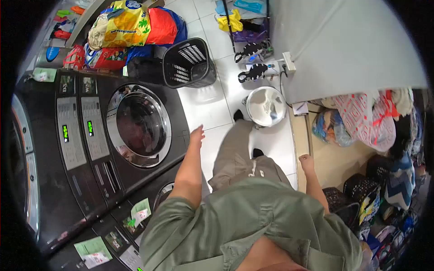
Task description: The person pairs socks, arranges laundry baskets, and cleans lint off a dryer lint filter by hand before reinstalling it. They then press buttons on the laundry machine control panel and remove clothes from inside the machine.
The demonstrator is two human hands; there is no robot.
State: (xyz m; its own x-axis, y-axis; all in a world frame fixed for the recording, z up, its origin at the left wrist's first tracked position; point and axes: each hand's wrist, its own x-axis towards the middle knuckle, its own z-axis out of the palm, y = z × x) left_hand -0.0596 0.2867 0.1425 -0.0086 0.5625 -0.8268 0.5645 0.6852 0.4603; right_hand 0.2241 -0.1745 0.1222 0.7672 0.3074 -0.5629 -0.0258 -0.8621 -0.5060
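Note:
My left hand (197,134) hangs above the tiled floor with its fingers apart and nothing in it. Closest to it is the round glass door (141,124) of a black front-loading washing machine, which is closed; the hand does not touch it. Dark reddish laundry shows dimly behind the glass. My right hand (307,161) is held low at my other side, its fingers curled in, with no object visible in them. It is near the edge of a beige ledge (327,165) and apart from the bags there.
A black laundry basket (192,63) stands on the floor ahead. Filled shopping bags (131,27) are piled at the upper left. A round stool (266,106) is by my feet. Plastic bags of laundry (361,119) and dark baskets (341,205) line the right side.

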